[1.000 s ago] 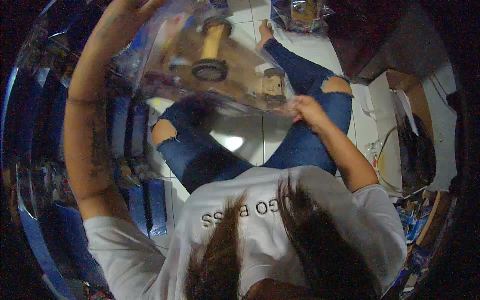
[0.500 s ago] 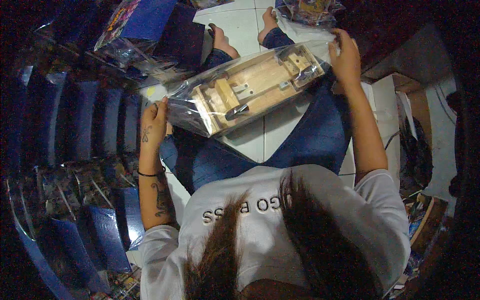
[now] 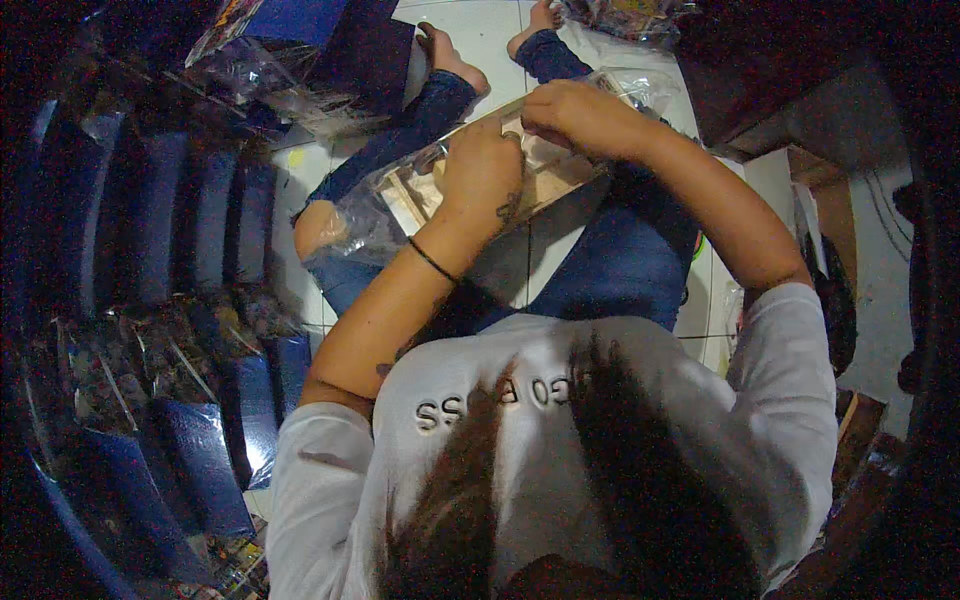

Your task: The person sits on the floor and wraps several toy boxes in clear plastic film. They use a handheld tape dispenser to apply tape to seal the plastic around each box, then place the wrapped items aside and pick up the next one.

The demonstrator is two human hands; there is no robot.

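Note:
A shallow pale wooden box with inner wooden parts (image 3: 560,184) lies slanted across my legs, inside a clear plastic bag (image 3: 365,218). Over the middle of the box, my left hand (image 3: 484,172) is closed, its fingers curled down on the film. My right hand (image 3: 582,118) is closed just beyond it, towards the box's far right end, also gripping the film. The two hands nearly touch, and they cover much of the box's inside. Loose crinkled film sticks out past both ends of the box.
Blue boxes (image 3: 225,455) in clear wrapping stand in rows along my left. A larger blue box (image 3: 290,20) is at the far left. Wrapped items (image 3: 630,18) lie beyond my feet on the white tiled floor (image 3: 480,30). An open carton (image 3: 830,200) stands at right.
Both hands have left the bag's two ends and come together over the middle of the box. The bag's left end now hangs loose over my knee.

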